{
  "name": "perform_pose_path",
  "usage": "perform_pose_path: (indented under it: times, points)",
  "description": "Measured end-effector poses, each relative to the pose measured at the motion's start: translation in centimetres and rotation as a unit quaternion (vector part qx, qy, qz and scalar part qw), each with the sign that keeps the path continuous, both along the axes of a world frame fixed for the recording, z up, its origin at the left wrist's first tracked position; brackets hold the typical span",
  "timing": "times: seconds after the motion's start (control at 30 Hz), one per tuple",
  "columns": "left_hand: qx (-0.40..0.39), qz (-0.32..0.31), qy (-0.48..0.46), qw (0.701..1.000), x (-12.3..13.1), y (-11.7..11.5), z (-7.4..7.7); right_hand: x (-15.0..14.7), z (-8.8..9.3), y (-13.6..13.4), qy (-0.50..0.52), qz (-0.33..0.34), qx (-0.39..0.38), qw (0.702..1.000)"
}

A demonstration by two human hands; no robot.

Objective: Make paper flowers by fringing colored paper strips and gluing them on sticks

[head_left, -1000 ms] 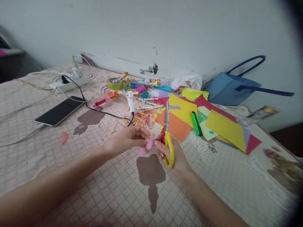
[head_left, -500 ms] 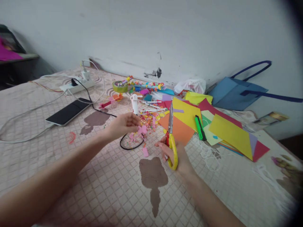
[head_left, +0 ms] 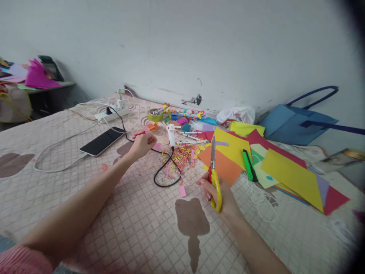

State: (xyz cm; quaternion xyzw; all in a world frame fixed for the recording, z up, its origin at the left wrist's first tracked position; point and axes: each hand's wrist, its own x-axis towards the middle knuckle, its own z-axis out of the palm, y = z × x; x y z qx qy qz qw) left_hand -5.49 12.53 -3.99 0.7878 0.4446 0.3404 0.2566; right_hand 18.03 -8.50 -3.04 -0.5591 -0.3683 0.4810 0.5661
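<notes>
My right hand [head_left: 221, 196] is wrapped round the yellow and red handles of a pair of scissors [head_left: 214, 171]. The blades are together and point up and away. On the left, my left hand [head_left: 142, 145] hovers low over the table with its fingers curled. A pink paper piece [head_left: 157, 146] shows beside its fingertips; whether the fingers grip it, I cannot tell. Just beyond that hand lie orange and pink paper shapes [head_left: 150, 127]. A white glue gun [head_left: 171, 135] stands between the hands, its black cord looped in front. A small pink paper rectangle [head_left: 182, 191] lies nearer me.
Paper scraps [head_left: 182, 156] are heaped in the middle. Coloured sheets [head_left: 291, 175], a green cutter [head_left: 249, 165] and white string [head_left: 261, 201] lie right. A blue bag [head_left: 296, 123] leans on the wall. Left are a phone [head_left: 102, 141], a power strip [head_left: 112, 114] and cables.
My left hand has moved left, away from the cord loop, toward the orange and pink shapes. The pink cut-out is gone from the loop. The view has swung left; the scissors stay in my right hand.
</notes>
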Motion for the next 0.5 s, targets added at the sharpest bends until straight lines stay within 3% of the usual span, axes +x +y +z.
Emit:
perform_pose_path:
  times: [0.1,0.17,0.27,0.33,0.4,0.5]
  points:
    - [0.049,0.034,0.028,0.998,0.0,0.0,0.5,0.1,0.0,0.1,0.0,-0.002,0.003,1.0]
    - [0.127,0.059,0.06,0.988,0.3,-0.8,1.2,0.3,-0.1,0.1,-0.003,-0.002,0.004,1.0]
    - [0.173,0.024,0.06,0.983,1.6,-3.4,2.5,0.4,-0.1,0.2,-0.007,-0.002,0.003,1.0]
    - [0.107,-0.09,0.047,0.989,2.9,-5.8,3.2,0.5,-0.2,0.2,-0.001,0.002,0.003,1.0]
    - [0.009,-0.246,0.059,0.968,4.1,-8.2,3.4,0.6,-0.4,0.1,0.0,0.003,0.003,1.0]
    - [0.014,-0.381,0.069,0.922,5.3,-10.8,3.1,0.7,-0.6,0.1,-0.018,-0.003,-0.001,1.0]
